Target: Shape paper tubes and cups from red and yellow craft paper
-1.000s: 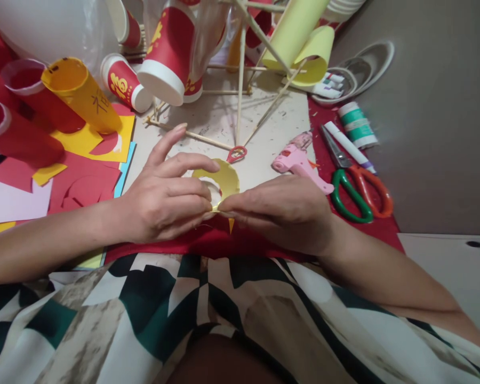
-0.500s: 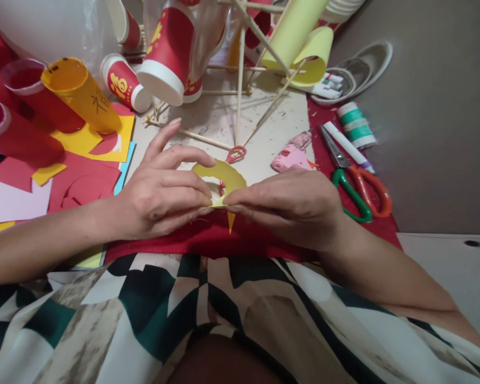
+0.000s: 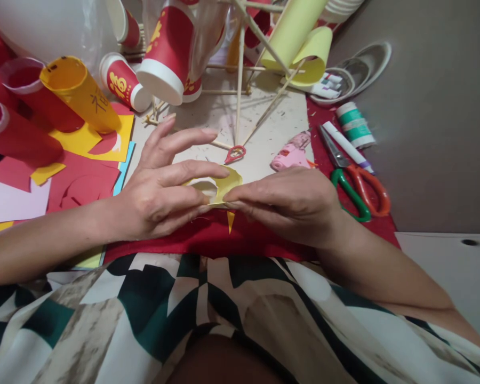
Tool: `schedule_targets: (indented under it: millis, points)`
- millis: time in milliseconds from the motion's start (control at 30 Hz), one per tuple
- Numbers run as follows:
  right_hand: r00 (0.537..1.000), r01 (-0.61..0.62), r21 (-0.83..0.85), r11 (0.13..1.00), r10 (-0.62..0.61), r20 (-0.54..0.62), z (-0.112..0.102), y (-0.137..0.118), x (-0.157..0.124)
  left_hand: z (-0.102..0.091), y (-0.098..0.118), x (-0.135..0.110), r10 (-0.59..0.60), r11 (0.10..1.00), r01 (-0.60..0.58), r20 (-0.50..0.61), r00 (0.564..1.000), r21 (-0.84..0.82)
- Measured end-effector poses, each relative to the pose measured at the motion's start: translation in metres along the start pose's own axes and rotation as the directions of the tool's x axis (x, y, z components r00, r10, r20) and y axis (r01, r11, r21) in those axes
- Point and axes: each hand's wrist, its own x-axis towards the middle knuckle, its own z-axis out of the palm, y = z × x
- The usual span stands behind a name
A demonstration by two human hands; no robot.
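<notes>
Between my two hands is a curved, ring-like piece of yellow paper [image 3: 231, 180], its near edge pinched by the fingertips of both. My left hand [image 3: 156, 192] grips it from the left with thumb and lower fingers, while its other fingers arch over the paper and partly cover it. From the right, my right hand [image 3: 288, 205] pinches the same edge between thumb and fingers. Just beyond the paper lies a small red paper loop [image 3: 235, 154]. A pointed orange-yellow scrap [image 3: 231, 222] shows below the pinched edge, on the red cloth [image 3: 208, 240].
A frame of wooden sticks [image 3: 240, 101] stands ahead, with red paper cups [image 3: 168, 48] behind. To the right are a pink glue gun [image 3: 292, 152], scissors [image 3: 354, 186] and a green-banded roll [image 3: 356, 125]. Paper tubes [image 3: 82, 96] and cut paper [image 3: 84, 178] crowd the left.
The far side of the yellow paper has bent down toward me. My left index and middle fingers have shifted over it, and another finger has lifted away. My right hand barely moves.
</notes>
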Motion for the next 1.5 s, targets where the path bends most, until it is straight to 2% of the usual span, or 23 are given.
schedule_targets:
  millis: [200,333,500,633,800,967,1233,1300,1433,1500]
  points:
    - [0.998,-0.043,-0.079,0.996,0.046,0.03,0.002,-0.003,0.002,-0.002,0.003,0.001,-0.018,1.0,0.018,0.029,0.999,-0.021]
    - [0.998,-0.024,-0.093,0.995,0.029,0.052,0.004,-0.002,0.001,0.0,0.007,0.002,-0.043,0.998,0.045,0.045,0.998,-0.044]
    - [1.0,0.001,-0.04,0.999,0.0,0.016,-0.002,0.004,0.0,-0.003,0.002,0.0,-0.04,0.999,0.04,0.017,0.999,-0.01]
    - [1.0,-0.02,-0.072,0.997,0.02,-0.006,-0.001,0.002,0.0,-0.002,0.003,-0.001,-0.027,1.0,0.027,-0.007,1.0,0.002]
    - [0.997,-0.023,-0.129,0.991,0.032,0.069,0.005,-0.004,0.0,0.004,0.007,0.0,-0.033,0.999,0.034,0.028,0.999,-0.018]
    - [0.996,0.005,-0.154,0.988,0.009,0.086,0.0,0.0,-0.001,0.001,0.006,-0.001,-0.006,1.0,0.007,0.038,0.999,-0.011]
    - [0.998,-0.032,-0.161,0.986,0.04,0.05,0.0,0.0,-0.001,-0.001,0.004,-0.002,-0.01,1.0,0.01,0.025,1.0,0.004]
    - [0.999,-0.022,-0.179,0.984,0.029,0.036,0.003,-0.003,-0.001,0.002,0.005,-0.001,-0.02,1.0,0.02,0.018,1.0,-0.014]
    - [0.999,0.041,-0.082,0.996,-0.038,0.033,0.006,-0.005,-0.002,0.005,0.006,-0.001,-0.006,1.0,0.007,0.028,1.0,-0.026]
    - [0.998,0.049,-0.085,0.995,-0.045,0.04,0.004,-0.004,-0.003,0.003,0.005,-0.001,0.014,0.999,-0.012,0.035,0.999,-0.03]
